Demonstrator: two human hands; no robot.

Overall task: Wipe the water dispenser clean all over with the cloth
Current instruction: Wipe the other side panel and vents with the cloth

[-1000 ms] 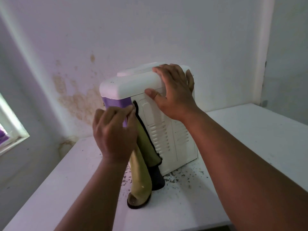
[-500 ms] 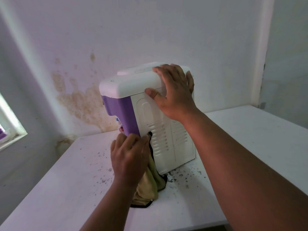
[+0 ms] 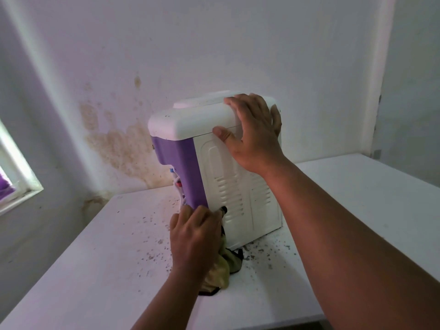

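Note:
A small white water dispenser [image 3: 240,186] with a purple front panel stands on a white table [image 3: 100,263], its vented side toward me and its taps facing left. My right hand [image 3: 252,136] lies over its top right edge, fingers spread across the lid and thumb on the seam. My left hand [image 3: 194,236] grips a yellow-green cloth [image 3: 222,270] with dark trim and presses it against the lower end of the purple panel. The cloth's loose end bunches on the table beneath my hand.
Dark crumbs of dirt [image 3: 259,251] are scattered on the table around the dispenser's base. A stained wall [image 3: 119,144] rises just behind it. A window frame [image 3: 16,184] sits at the left. The table's near edge [image 3: 297,320] lies below my right forearm.
My left hand has slid the cloth down the purple panel from just under the lid to its lower end. The right hand has stayed on the top.

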